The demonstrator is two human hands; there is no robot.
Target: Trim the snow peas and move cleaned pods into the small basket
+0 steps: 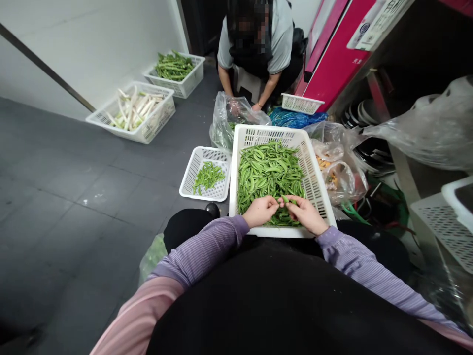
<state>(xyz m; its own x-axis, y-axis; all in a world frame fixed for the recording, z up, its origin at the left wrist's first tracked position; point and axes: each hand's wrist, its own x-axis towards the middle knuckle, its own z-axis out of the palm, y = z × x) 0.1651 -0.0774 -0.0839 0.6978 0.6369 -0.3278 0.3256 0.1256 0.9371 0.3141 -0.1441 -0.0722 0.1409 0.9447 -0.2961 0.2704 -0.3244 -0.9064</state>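
Observation:
A large white slotted basket in front of my lap is filled with green pea pods. Above its near side my two hands meet. My right hand pinches a single pea pod between thumb and fingers. My left hand is closed with its fingertips at the pod's left end; whether it grips the pod itself or a bit of its tip is too small to tell. To the left of the big basket stands a smaller white basket with a small heap of pea pods in it.
Across from me a person crouches with both hands at a clear plastic bag. Baskets of white-stemmed vegetables and long green vegetables stand by the wall. Plastic bags and a metal rack lie to the right.

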